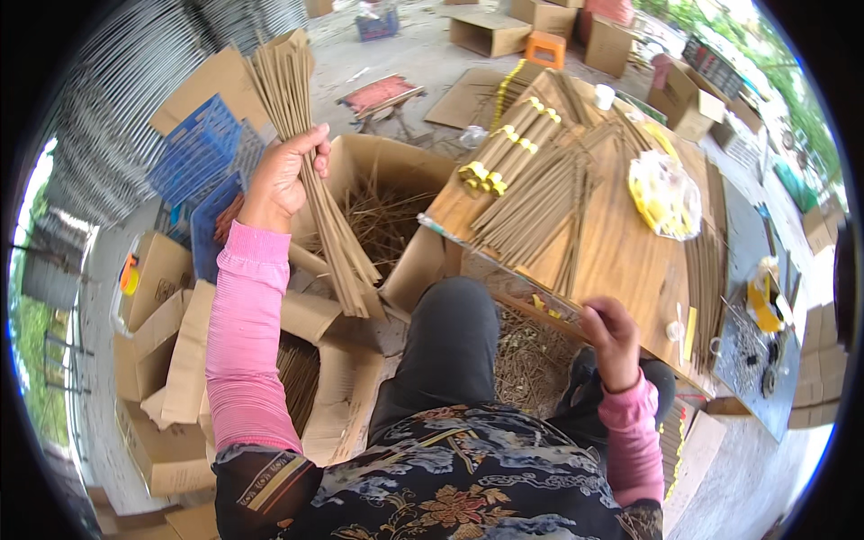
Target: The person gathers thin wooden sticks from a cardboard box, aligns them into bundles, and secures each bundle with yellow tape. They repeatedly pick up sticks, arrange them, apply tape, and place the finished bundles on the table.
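My left hand (286,178) is wrapped round a bundle of thin brown sticks (335,236), raised above an open cardboard box (371,155). The bundle tilts, its upper end fanning out to the far left. Loose, tangled brown sticks (380,220) lie inside that box. By the near edge of the wooden table (621,256), my right hand (615,340) hovers with curled fingers; whatever they hold, if anything, is hidden. On the tabletop lie a spread of similar brown sticks (533,202) and several brown rolls with yellow ends (513,148).
A clear bag of yellow items (664,196) sits on the table. Blue crates (193,148) stand at the left, above opened cardboard boxes (162,450). An orange stool (544,49) stands at the back. A grey board (751,360) with a yellow container (767,301) is at the right.
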`<state>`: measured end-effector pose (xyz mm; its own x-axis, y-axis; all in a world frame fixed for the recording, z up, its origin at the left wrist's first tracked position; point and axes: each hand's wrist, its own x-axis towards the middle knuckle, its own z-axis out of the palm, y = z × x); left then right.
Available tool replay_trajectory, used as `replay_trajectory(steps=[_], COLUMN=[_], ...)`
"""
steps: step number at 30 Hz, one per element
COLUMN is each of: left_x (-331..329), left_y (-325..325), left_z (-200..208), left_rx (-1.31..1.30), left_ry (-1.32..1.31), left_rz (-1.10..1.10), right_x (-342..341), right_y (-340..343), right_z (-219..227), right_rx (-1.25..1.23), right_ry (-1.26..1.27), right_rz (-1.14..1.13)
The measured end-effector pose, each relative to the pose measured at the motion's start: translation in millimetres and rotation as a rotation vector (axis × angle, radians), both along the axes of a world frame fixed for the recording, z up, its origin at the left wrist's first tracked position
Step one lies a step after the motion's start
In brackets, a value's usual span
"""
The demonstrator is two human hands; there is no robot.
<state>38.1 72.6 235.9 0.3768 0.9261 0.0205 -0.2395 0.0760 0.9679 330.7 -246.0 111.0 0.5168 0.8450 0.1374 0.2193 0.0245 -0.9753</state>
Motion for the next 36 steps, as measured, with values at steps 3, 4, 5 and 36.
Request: replay_trajectory(steps=[3,4,5,36], left_x=[70.9,93.2,115.5,342.1], left_y=[-38.6,-55.7,-72.9,-173.9], left_z=[10.7,9.5,5.0,-20.5], left_rx=[-0.049,0.004,0.072,0.242], left_ry=[-0.187,-0.195,-0.243,-0.205], left_rz=[-0.034,-0.006,-0.042,-1.060], right_x=[-19.4,-24.8,-28.1,135.0], right_y=[39.1,52.1,61.8,38.3], right_z=[40.9,48.1,51.2,-5.8], right_rx=[0.104,0.152,0.195,0.146], right_ry=[-0.154,-0.223,-0.289,0.143], right_rz=[0.174,0.198,0.215,0.237])
